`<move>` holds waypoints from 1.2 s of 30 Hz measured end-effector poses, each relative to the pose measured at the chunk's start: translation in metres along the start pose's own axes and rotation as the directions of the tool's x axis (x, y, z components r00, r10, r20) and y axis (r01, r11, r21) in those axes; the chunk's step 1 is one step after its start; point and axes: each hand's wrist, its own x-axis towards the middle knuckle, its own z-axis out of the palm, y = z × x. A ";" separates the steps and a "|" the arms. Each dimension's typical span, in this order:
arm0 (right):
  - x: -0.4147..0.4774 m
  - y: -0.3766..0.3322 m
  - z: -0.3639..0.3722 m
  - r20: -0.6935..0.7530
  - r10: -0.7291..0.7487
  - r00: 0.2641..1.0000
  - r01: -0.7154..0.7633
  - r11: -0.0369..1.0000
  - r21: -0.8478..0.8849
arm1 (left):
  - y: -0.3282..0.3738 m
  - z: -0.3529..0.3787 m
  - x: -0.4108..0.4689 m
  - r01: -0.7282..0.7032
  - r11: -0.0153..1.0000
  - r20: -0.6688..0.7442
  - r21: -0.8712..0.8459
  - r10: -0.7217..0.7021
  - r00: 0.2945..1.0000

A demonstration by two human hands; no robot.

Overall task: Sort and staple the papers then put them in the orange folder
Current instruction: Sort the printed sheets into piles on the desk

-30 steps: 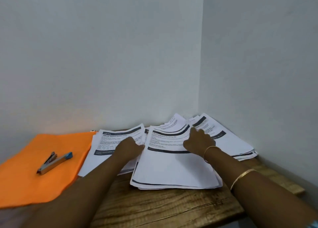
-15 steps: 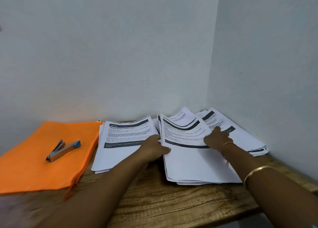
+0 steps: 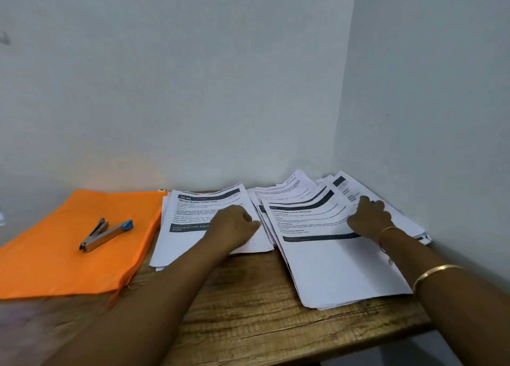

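Observation:
Three fanned stacks of printed papers lie on the wooden table [image 3: 248,310]. My left hand [image 3: 234,226] rests on the left paper stack [image 3: 190,227], fingers curled at its right edge. My right hand [image 3: 369,216] grips the right edge of the top sheets of the middle paper stack [image 3: 331,260], which bow upward. The third paper stack [image 3: 405,222] lies behind it in the corner, partly hidden by that hand. The orange folder [image 3: 55,263] lies flat at the left with a silver stapler [image 3: 106,234], blue-tipped, on top of it.
White walls [image 3: 414,89] meet in a corner right behind the papers. The table's front edge [image 3: 303,346] runs below my forearms, and its right end stops just past the middle stack. Bare wood shows between my arms.
The view has shifted, so the scene sits further right. The left and middle stacks have come apart, with a gap of bare wood between them. My left hand now lies on the left stack.

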 end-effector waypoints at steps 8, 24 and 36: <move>-0.048 -0.083 0.023 -0.140 -0.557 0.818 0.555 0.830 -0.060 | -0.058 -0.035 0.016 0.203 0.861 -0.150 0.467 -0.149 0.977; -0.116 -0.154 0.070 0.534 -0.433 0.726 0.618 0.752 -0.229 | -0.107 -0.059 0.020 0.319 0.925 -0.307 0.208 -0.248 0.919; -0.114 -0.163 0.076 0.486 -0.606 0.630 0.691 0.723 0.004 | -0.115 -0.073 0.015 0.293 0.945 -0.456 0.149 -0.197 0.868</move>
